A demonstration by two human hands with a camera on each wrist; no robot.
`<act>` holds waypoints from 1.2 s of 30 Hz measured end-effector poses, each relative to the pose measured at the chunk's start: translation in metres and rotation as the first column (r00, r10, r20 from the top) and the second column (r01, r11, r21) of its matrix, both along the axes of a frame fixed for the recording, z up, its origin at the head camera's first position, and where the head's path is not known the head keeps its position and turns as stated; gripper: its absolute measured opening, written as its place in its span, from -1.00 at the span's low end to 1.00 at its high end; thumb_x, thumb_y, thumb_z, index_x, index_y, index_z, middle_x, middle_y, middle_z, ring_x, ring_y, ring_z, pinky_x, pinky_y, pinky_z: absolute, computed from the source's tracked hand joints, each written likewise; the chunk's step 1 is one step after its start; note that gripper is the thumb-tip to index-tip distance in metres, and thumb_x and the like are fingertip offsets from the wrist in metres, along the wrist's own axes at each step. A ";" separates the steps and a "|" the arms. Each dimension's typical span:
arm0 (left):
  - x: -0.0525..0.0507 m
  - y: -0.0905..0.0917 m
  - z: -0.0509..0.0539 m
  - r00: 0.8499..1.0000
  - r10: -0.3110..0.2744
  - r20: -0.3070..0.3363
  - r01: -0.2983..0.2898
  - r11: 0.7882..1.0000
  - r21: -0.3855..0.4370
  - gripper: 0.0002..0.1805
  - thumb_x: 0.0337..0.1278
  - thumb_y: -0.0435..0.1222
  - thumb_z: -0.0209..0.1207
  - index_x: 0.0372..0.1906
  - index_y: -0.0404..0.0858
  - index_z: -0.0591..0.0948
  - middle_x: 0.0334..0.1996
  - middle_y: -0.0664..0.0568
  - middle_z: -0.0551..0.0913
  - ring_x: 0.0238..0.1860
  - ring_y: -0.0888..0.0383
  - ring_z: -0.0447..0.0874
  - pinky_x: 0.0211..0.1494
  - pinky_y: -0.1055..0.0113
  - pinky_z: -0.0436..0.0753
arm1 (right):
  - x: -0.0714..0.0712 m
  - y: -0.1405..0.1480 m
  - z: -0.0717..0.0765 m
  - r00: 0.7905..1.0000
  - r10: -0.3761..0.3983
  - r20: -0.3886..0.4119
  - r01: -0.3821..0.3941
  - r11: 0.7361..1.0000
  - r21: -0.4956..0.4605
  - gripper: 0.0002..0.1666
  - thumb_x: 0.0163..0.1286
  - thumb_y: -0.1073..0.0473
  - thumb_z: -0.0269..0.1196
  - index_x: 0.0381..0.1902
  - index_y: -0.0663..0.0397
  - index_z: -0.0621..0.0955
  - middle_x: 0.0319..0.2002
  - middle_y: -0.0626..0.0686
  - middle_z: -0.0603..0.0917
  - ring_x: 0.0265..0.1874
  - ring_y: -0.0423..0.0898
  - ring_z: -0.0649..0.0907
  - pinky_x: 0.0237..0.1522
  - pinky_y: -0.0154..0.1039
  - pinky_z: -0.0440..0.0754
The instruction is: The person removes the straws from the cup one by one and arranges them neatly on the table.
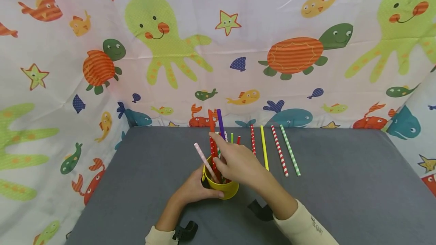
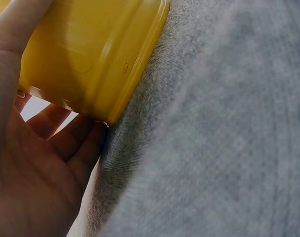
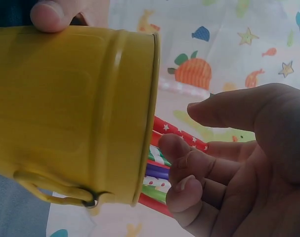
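The bucket [image 1: 227, 191], yellow, is held on the worktop [image 1: 340, 180] by the left hand [image 1: 195, 189], whose fingers are wrapped round its left side, with the thumb laid across the front. Above its mouth, the right hand [image 1: 236, 163] is placed with the fingers loosely bent, the index extended and the thumb kept apart; nothing is seen gripped there. The index tip is set at the upper end of a red straw with white stars [image 3: 168, 126], though contact cannot be confirmed. Beside these fingers, an orange-red straw [image 1: 211, 120] and a purple straw [image 1: 221, 124] are stood in the bucket, and a pale pink straw [image 1: 206, 162] is leaned towards the left hand. To the right of the right fingers, a red dotted straw [image 1: 253, 140], a yellow straw [image 1: 264, 148], a red-and-white striped straw [image 1: 280, 151] and a green-and-white striped straw [image 1: 290, 150] are laid side by side. Beyond the fingers, a cloth printed with sea creatures [image 1: 211, 3] is hung.
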State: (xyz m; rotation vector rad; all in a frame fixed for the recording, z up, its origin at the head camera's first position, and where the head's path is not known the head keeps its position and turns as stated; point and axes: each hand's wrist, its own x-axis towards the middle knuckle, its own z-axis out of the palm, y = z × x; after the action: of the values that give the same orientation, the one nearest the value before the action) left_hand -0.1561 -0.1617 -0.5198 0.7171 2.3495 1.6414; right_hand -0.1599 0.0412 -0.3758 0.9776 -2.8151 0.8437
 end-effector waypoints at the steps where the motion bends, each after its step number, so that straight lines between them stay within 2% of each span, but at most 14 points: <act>1: 0.000 0.000 0.000 1.000 0.001 0.004 -0.001 1.000 -0.001 -0.04 -0.08 -0.09 0.56 0.44 0.09 0.29 0.14 0.23 0.60 0.08 0.16 0.59 0.21 0.19 0.54 | 0.001 0.000 0.000 1.000 -0.002 -0.006 0.002 1.000 -0.010 -0.18 0.36 0.18 0.32 0.51 0.01 0.27 -0.68 -0.17 0.38 -0.79 -0.25 0.36 -0.73 -0.35 0.36; 5: 0.000 0.000 0.001 1.000 0.007 0.028 -0.006 1.000 -0.011 -0.10 -0.09 -0.06 0.56 0.39 0.08 0.35 0.10 0.25 0.62 0.05 0.17 0.62 0.19 0.21 0.55 | 0.004 0.002 -0.004 0.999 -0.006 -0.031 0.004 0.998 -0.068 -0.23 0.35 0.21 0.34 0.45 0.04 0.32 -0.56 -0.16 0.42 -0.77 -0.27 0.36 -0.74 -0.37 0.39; 8: 0.001 -0.001 0.000 0.999 0.009 0.036 -0.008 1.000 -0.017 -0.19 -0.10 -0.06 0.56 0.31 0.06 0.43 0.06 0.25 0.64 0.02 0.18 0.64 0.18 0.22 0.57 | 0.005 0.002 -0.008 1.000 0.004 -0.030 -0.009 0.986 -0.167 -0.34 0.34 0.25 0.36 0.35 0.05 0.39 -0.41 -0.12 0.49 -0.66 -0.27 0.45 -0.67 -0.36 0.50; 13: 0.001 -0.002 -0.001 1.000 -0.011 0.002 0.011 1.000 -0.007 -0.20 -0.09 -0.10 0.57 0.32 0.04 0.45 0.09 0.23 0.62 0.05 0.15 0.63 0.20 0.22 0.56 | 0.004 0.001 -0.017 0.997 0.050 -0.059 -0.068 0.925 -0.375 -0.59 0.34 0.34 0.36 0.07 0.10 0.46 -0.23 -0.05 0.64 -0.39 -0.23 0.62 -0.35 -0.28 0.68; 16: 0.001 -0.002 -0.002 1.000 -0.021 -0.016 0.021 1.000 0.004 -0.16 -0.09 -0.13 0.57 0.35 0.04 0.43 0.13 0.23 0.61 0.08 0.14 0.61 0.21 0.21 0.55 | 0.004 0.001 -0.021 0.993 0.084 -0.078 -0.109 0.897 -0.428 -0.57 0.33 0.39 0.35 0.06 0.13 0.42 -0.28 -0.02 0.67 -0.39 -0.23 0.64 -0.29 -0.30 0.68; 18: 0.001 -0.002 -0.002 0.999 -0.023 -0.024 0.023 1.000 0.011 -0.15 -0.08 -0.13 0.57 0.37 0.04 0.41 0.14 0.22 0.60 0.08 0.14 0.61 0.22 0.21 0.55 | 0.005 0.002 -0.022 0.992 0.109 -0.061 -0.125 0.890 -0.438 -0.53 0.33 0.40 0.35 0.10 0.14 0.40 -0.30 0.01 0.69 -0.40 -0.24 0.64 -0.30 -0.32 0.67; 21: 0.000 -0.001 -0.003 0.999 -0.020 -0.027 0.021 1.000 0.015 -0.14 -0.08 -0.13 0.57 0.38 0.04 0.40 0.13 0.22 0.60 0.07 0.16 0.62 0.20 0.23 0.56 | 0.006 0.002 -0.025 0.991 0.137 -0.003 -0.126 0.899 -0.420 -0.50 0.35 0.39 0.34 0.16 0.15 0.40 -0.32 0.03 0.71 -0.41 -0.25 0.64 -0.33 -0.35 0.66; 25: -0.001 -0.001 -0.005 0.999 -0.023 -0.037 0.024 0.999 0.027 -0.11 -0.09 -0.18 0.57 0.40 -0.01 0.39 0.14 0.17 0.60 0.06 0.14 0.63 0.19 0.23 0.56 | 0.008 0.001 -0.029 0.988 0.143 0.054 -0.113 0.920 -0.376 -0.54 0.35 0.38 0.34 0.13 0.17 0.42 -0.33 0.00 0.71 -0.39 -0.24 0.66 -0.33 -0.37 0.65; 30: 0.000 0.001 -0.003 0.999 -0.020 -0.042 0.021 0.999 0.033 -0.10 -0.10 -0.19 0.58 0.41 0.02 0.39 0.19 0.21 0.58 0.11 0.15 0.60 0.27 0.23 0.50 | 0.011 -0.001 -0.034 0.991 0.107 0.085 -0.076 0.948 -0.308 -0.68 0.32 0.33 0.38 -0.09 0.14 0.46 -0.42 -0.10 0.63 -0.50 -0.25 0.60 -0.44 -0.37 0.62; 36: 0.001 0.001 0.000 0.999 -0.019 -0.038 0.021 0.998 0.053 -0.02 -0.12 -0.20 0.59 0.46 0.05 0.33 0.26 0.23 0.52 0.18 0.14 0.55 0.31 0.24 0.46 | 0.013 -0.002 -0.038 0.994 0.075 0.074 -0.060 0.981 -0.183 -0.70 0.29 0.28 0.40 -0.17 0.11 0.48 -0.47 -0.10 0.59 -0.56 -0.27 0.56 -0.48 -0.40 0.58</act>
State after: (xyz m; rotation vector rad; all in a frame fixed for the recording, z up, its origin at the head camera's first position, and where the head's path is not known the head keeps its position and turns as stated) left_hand -0.1555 -0.1602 -0.5199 0.7859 2.3242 1.7024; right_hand -0.1468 0.0389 -0.4140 1.0388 -2.7229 1.1482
